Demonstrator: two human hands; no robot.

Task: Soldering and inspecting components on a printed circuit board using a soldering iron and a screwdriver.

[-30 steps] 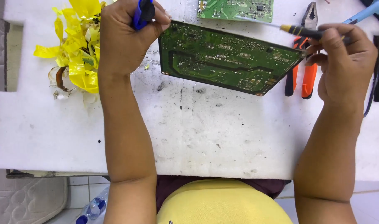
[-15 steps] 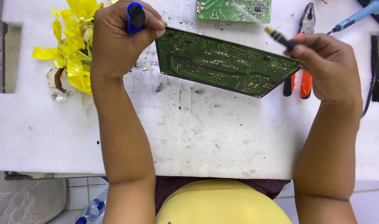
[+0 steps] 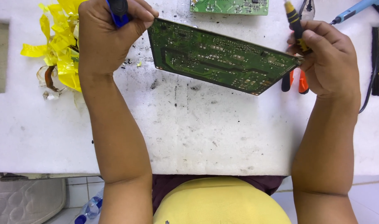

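The left hand is gripping a blue tool in a closed fist, and the top left corner of the board is sitting right by its fingers. The right hand is holding a yellow and black tool between its fingers, pointing up, and is also pinching the right corner of the board. So both grips are closed tight on things. The board is being held up between the two hands, tilted, with its flat green back side facing up. It is not lying on the bench.

No tool tip is touching the board, so any work on it looks not yet begun, or paused.

Past the right hand, orange pliers are lying on the bench, partly hidden under the board and the hand. Farther off, a light blue tool and a black cable are lying. Beyond the board a second green board is resting. Just outside the left hand, crumpled yellow tape is piled up. Dark crumbs are lying under the board.
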